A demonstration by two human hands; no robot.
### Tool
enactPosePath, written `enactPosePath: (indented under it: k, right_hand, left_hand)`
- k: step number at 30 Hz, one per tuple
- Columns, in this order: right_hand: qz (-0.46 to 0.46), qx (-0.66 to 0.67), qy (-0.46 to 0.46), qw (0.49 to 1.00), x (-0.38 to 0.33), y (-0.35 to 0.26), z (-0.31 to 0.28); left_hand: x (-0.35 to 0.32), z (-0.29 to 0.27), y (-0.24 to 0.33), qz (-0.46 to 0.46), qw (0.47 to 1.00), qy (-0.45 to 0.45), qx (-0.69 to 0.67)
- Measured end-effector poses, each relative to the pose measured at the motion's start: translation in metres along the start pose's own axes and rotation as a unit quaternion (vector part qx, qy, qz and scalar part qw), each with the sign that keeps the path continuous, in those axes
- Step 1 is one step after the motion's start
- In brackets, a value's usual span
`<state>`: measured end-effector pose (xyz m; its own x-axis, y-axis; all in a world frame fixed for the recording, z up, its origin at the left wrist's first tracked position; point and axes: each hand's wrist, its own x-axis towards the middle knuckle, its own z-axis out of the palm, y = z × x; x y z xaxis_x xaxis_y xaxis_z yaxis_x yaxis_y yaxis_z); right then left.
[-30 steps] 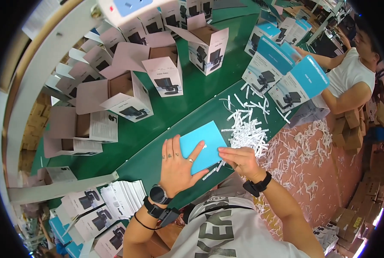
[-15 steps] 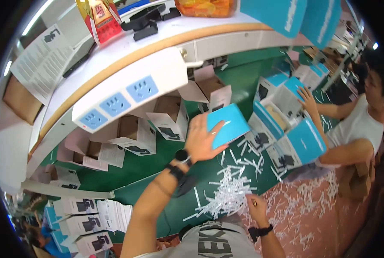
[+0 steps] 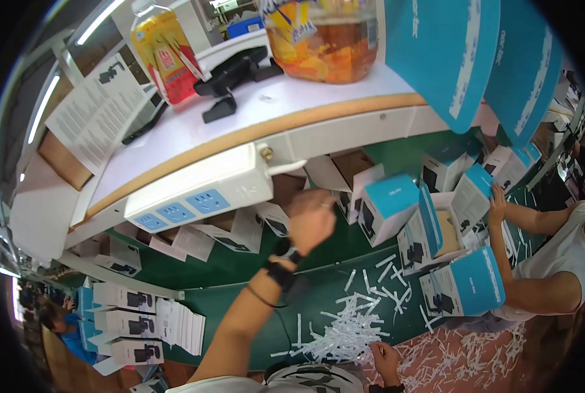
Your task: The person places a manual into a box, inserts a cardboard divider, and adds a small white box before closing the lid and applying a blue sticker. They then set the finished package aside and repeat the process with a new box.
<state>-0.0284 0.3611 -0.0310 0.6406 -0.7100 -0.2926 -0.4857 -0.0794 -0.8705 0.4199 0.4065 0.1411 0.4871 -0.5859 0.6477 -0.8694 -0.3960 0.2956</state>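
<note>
My left hand [image 3: 310, 219], wearing a dark watch and a black wrist strap with a thin cable, hangs over the green table and is smeared by motion. Just right of it, apart from the hand, stands a closed white box with a blue top [image 3: 397, 194]. Low in the picture, my right hand [image 3: 386, 362] is curled with its fingers pressed together. Something small may be in it, but I cannot make it out. Beside that hand lies a heap of white paper strips [image 3: 345, 334]. Behind my left hand are open white cartons [image 3: 233, 229].
A white power strip [image 3: 204, 190] hangs under the shelf edge. The shelf holds a drink bottle [image 3: 164, 56] and a jar of orange liquid [image 3: 325, 46]. To the right, a co-worker's hand [image 3: 496, 206] touches blue-and-white boxes. Stacked boxes [image 3: 125, 324] sit lower left.
My left hand has let go of the blue-topped box and moved away from it to the left. The box now stands upright on the table. My view has tilted upward.
</note>
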Motion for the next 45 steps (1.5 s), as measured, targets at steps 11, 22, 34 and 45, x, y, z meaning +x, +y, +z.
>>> enactPosePath:
  k: [11,22,34,45]
  right_hand:
    - [-0.183,-0.014,-0.029,0.983,0.04,-0.113,0.101]
    - [-0.123,0.023,-0.063,0.99,-0.012,-0.108,0.18]
    - [-0.113,0.121,-0.149,0.975,-0.055,-0.163,0.202]
    - [-0.01,0.014,-0.18,0.983,-0.06,-0.11,0.12]
  left_hand:
    - [-0.133,-0.151,-0.085,0.108,0.979,-0.164,0.061]
    - [-0.414,-0.313,-0.103,-0.343,0.929,0.09,0.103]
    - [-0.64,-0.353,-0.29,-0.681,0.701,-0.09,0.192]
    - [-0.557,-0.358,-0.206,-0.503,0.796,0.091,0.323]
